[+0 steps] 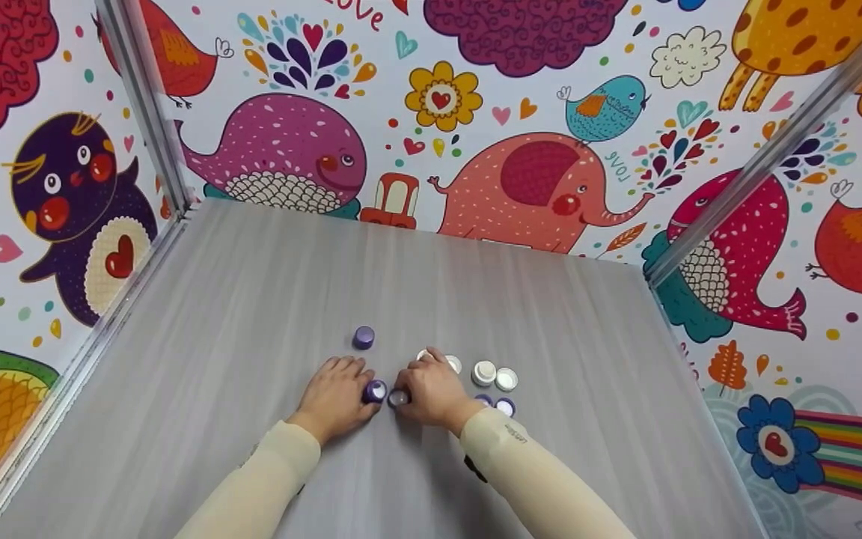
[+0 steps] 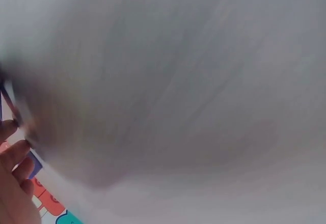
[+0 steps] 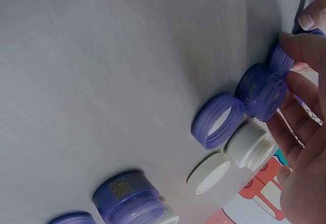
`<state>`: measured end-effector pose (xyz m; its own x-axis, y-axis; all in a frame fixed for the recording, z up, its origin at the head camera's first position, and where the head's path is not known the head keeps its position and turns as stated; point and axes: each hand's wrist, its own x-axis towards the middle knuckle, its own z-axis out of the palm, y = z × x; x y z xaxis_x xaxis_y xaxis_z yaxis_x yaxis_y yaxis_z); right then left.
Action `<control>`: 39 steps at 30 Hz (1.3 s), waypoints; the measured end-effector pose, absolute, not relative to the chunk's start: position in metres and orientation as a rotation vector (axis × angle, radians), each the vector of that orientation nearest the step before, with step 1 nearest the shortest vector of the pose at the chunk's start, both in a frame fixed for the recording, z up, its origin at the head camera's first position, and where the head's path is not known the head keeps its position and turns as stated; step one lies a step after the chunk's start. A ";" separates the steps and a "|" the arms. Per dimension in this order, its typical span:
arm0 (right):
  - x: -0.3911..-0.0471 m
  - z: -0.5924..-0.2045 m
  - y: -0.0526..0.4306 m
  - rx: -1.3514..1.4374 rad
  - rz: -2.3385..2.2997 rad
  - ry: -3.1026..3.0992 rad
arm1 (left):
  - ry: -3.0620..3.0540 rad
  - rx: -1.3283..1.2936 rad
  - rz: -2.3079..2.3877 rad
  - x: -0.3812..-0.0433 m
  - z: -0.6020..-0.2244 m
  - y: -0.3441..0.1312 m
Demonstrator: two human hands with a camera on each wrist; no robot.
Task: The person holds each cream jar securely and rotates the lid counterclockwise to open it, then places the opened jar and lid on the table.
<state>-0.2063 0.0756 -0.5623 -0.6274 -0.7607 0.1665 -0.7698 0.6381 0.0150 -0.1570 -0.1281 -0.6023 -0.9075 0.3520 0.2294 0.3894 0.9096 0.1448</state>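
In the head view my left hand [image 1: 337,397] lies palm down on the table and holds a purple lid [image 1: 375,390] with a white inner face between thumb and forefinger. Close to its right, my right hand [image 1: 435,389] pinches a small purple jar [image 1: 399,397]. The right wrist view shows this jar [image 3: 280,61] between its thumb and fingers. Beside those fingers are an open purple jar [image 3: 260,91] with gold lettering and a purple ring-like lid [image 3: 219,119]. In the left wrist view only a few left fingers [image 2: 20,163] show at the edge.
A purple jar [image 1: 364,337] stands beyond the left hand. To the right are a white jar [image 1: 484,373], its white lid [image 1: 506,379] and another purple lid [image 1: 505,407]. A second white jar [image 3: 249,145] sits behind the right hand. Cartoon-printed walls surround the grey table [image 1: 289,277].
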 end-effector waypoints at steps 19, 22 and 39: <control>-0.208 -0.563 0.077 1.268 0.080 -2.721 | -2.922 -0.547 -0.294 -0.157 -0.601 -0.128; -0.209 -0.564 0.077 1.270 0.079 -2.716 | -2.923 -0.547 -0.298 -0.157 -0.600 -0.128; -0.209 -0.563 0.076 1.282 0.092 -2.732 | -2.857 -0.534 -0.360 -0.164 -0.593 -0.143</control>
<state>-0.2086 0.0755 -0.5633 -0.6336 -0.7616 0.1360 -0.7690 0.6392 -0.0032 -0.1637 -0.1435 -0.5929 -0.9118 0.3257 0.2502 0.3776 0.9044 0.1987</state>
